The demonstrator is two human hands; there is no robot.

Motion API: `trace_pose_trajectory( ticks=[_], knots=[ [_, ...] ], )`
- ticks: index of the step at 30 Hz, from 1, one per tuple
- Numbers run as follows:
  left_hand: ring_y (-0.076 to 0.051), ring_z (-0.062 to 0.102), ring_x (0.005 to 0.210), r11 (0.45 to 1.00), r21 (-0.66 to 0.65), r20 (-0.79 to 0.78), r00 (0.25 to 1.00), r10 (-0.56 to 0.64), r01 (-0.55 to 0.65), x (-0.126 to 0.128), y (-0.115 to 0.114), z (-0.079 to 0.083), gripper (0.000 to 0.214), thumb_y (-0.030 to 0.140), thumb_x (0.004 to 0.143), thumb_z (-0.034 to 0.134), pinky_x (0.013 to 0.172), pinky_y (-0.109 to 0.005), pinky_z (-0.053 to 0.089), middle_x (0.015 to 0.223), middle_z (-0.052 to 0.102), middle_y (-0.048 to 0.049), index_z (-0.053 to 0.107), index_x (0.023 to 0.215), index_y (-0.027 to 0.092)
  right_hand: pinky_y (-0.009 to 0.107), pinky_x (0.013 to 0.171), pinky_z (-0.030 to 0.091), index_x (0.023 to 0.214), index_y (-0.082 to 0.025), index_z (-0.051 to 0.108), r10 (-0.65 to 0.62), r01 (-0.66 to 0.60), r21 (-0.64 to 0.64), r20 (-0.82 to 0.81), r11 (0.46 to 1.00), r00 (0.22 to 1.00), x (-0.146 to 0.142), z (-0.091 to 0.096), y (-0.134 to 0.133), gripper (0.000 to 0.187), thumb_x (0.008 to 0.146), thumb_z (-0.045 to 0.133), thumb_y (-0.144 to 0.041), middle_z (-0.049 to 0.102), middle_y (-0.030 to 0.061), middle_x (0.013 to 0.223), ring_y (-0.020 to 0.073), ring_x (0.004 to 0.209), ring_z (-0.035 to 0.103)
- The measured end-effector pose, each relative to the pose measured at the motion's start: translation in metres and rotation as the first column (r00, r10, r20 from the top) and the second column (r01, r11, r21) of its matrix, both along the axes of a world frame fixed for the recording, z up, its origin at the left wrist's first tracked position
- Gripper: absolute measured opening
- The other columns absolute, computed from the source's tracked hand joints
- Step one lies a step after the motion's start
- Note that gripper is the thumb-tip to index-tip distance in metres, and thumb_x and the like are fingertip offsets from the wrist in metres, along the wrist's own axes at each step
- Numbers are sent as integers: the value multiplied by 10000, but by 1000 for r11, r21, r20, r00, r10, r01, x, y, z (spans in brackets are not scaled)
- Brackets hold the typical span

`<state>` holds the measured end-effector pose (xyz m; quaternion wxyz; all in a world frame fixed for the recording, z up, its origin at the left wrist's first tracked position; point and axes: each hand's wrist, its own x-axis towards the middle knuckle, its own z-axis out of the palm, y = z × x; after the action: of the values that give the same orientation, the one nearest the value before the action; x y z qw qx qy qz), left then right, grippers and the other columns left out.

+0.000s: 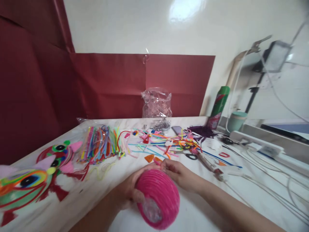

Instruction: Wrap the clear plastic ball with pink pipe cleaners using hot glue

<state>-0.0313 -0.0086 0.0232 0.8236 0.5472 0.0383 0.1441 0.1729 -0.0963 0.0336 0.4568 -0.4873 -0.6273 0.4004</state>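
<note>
A round pink ball (159,193) wound with fuzzy pipe cleaner sits low in the middle of the head view, with a bare clear patch on its near side. My left hand (131,190) is wrapped round its left side and holds it up off the white table (207,212). My right hand (177,172) pinches at the ball's top far edge, fingers closed on the pink winding there.
Loose coloured pipe cleaners (154,143) and a bundle of them (101,143) lie across the table's middle. Two finished fuzzy animal figures (36,175) sit at the left. A glue gun (212,166), cables, a crumpled clear bag (156,106) and a green spray can (219,106) stand further back and right.
</note>
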Motion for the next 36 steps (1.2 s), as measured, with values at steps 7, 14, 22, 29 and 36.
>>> trace_pose_trajectory(
  ticks=[7,14,22,29,36],
  knots=[
    [-341,579,1128,994,85,-32,997,-64,66,3,7,-14,1206,527,401,913,875,-372,474,1340,561,-154,409,1451,215,278,638,372,758,-205,504,-13,13,-29,-3,1000,1000,0,-12,1,606,733,537,-810,497,-24,739,126,673,439],
    [-431,320,1375,783,619,-69,990,126,-56,3,11,-18,1042,398,490,874,1135,-548,237,1523,345,-148,452,1428,233,229,452,261,698,-223,476,-13,1,-140,-84,990,996,19,-22,6,606,685,580,-821,331,-113,505,72,452,270],
    [-429,376,1344,876,481,-57,995,77,-40,7,4,-9,1074,521,444,887,1120,-543,276,1485,396,-156,501,1397,214,244,477,230,659,-204,517,-60,59,-84,-14,995,998,22,-13,-2,597,709,587,-795,382,-83,537,83,496,305],
    [-387,536,1218,975,200,-20,994,105,-99,2,4,-3,1133,465,461,912,1012,-486,412,1444,480,-172,415,1451,226,263,510,280,649,-203,567,-197,197,-14,25,980,980,26,-5,-7,590,717,584,-789,456,-54,533,107,517,381],
    [-377,543,1227,984,130,83,990,113,-123,2,5,6,1080,470,460,914,1011,-433,418,1376,563,-157,474,1412,213,275,526,346,612,-198,595,-158,156,-37,-67,987,985,20,1,-11,548,695,662,-736,533,-29,515,114,493,457]
  ],
)
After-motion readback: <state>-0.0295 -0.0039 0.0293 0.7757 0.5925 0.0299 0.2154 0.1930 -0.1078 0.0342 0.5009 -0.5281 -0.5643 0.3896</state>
